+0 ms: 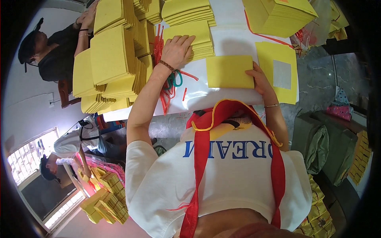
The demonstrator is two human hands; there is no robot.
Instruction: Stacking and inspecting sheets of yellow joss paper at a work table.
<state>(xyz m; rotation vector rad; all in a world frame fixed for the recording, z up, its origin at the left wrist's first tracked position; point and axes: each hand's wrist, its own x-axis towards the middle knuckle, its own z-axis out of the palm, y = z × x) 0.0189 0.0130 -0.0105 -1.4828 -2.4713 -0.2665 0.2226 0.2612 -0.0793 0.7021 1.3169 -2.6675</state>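
My left hand (177, 51) lies over a stack of yellow paper (188, 32) with its fingers stretched out across the top and near edge. To the right, my right hand (260, 79) grips the right edge of a folded yellow paper bundle (230, 72) on the white table. Just beyond that hand is a larger yellow sheet (274, 49) with a silver square (281, 74) on it. Beneath my left forearm, partly hidden, are teal-handled scissors (177, 79) among red strips (166, 97).
Tall stacks of yellow paper (113, 51) crowd the table's left side. A big yellow pile (279, 18) stands far right beside a clear plastic bag (315, 25). Two people work to the left, one with a hand (88, 18) by the stacks. Grey-green boxes (331, 139) stand at right.
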